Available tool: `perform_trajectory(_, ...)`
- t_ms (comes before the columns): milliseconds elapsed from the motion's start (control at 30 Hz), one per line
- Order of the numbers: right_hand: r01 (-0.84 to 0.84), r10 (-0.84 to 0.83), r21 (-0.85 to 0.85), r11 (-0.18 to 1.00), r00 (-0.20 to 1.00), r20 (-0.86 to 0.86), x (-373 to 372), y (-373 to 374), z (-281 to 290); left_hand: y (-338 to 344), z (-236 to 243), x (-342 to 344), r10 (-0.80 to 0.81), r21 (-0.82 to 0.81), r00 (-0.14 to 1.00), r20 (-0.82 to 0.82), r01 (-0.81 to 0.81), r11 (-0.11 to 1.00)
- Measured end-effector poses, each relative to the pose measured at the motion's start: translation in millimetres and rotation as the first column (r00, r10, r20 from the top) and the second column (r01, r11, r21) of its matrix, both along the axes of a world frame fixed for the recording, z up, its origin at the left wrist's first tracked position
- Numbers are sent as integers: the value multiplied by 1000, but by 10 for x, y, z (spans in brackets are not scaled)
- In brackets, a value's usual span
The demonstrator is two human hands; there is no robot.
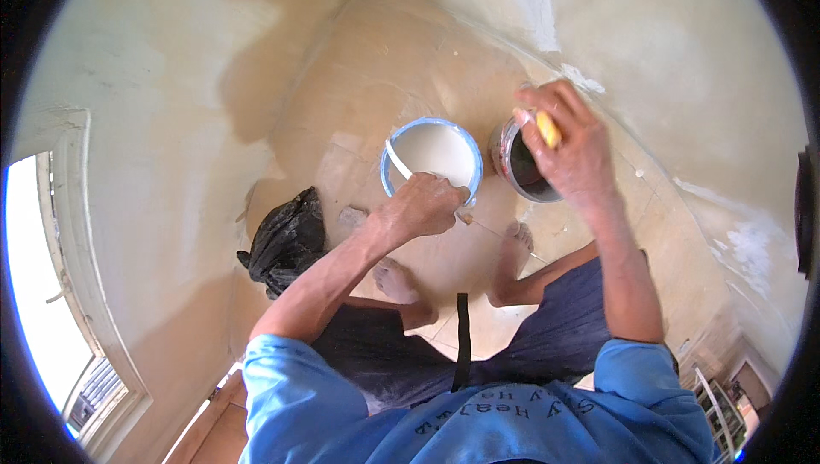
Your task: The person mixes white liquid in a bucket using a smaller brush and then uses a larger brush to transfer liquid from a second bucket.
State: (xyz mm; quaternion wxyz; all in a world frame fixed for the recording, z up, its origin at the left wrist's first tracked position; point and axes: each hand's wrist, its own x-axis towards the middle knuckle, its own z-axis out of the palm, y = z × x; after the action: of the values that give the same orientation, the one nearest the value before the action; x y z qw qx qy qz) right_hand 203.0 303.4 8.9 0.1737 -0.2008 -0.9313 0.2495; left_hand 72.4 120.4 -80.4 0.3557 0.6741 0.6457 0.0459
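Note:
A white bucket (441, 146) with a blue rim stands on the floor, whitish material inside. My left hand (431, 205) is closed at the bucket's near rim, where the white handle (397, 159) runs into its fingers. Farther right, my right hand (574, 135) is raised, fingers wrapped round a yellow-handled tool (548, 129). The tool's working end is hidden, so its kind cannot be made out. Below that hand stands a round container (504, 161) with a dark inside, partly covered by the hand.
A black plastic bag (286, 242) lies left of my feet, with a pale grey lump (351, 216) near it. Walls (675, 63) with white patches rise on both sides. A window (64, 276) is at the left. My bare feet rest on the tiled floor (376, 54).

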Motion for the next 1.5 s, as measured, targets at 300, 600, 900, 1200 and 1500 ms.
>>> perform_trajectory(300, 189, -311, -418, 889, 919, -244, 230, -143, 58, 22, 160, 43, 303, -91, 950, 76, -296, 951)
perform_trajectory(600, 40, -767, -998, -47, 639, 62, 698, -379, 1586, -99, 1854, 304, 414, -283, 880, 233, -346, 894)
perform_trajectory(900, -78, -736, -963, -259, 661, 145, 1406, -550, 3646, -350, 3888, 1048, 688, -344, 558, 464, -602, 720)
perform_trajectory(1200, -173, -605, -908, -381, 790, 103, 1966, -640, 4578, -153, 5400, 1822, 750, -413, 291, 595, -690, 595)
perform_trajectory(1500, 102, -553, -932, -346, 781, 291, 2367, -1262, 4565, -132, 5397, 2466, 711, -525, -85, 698, -736, 428)
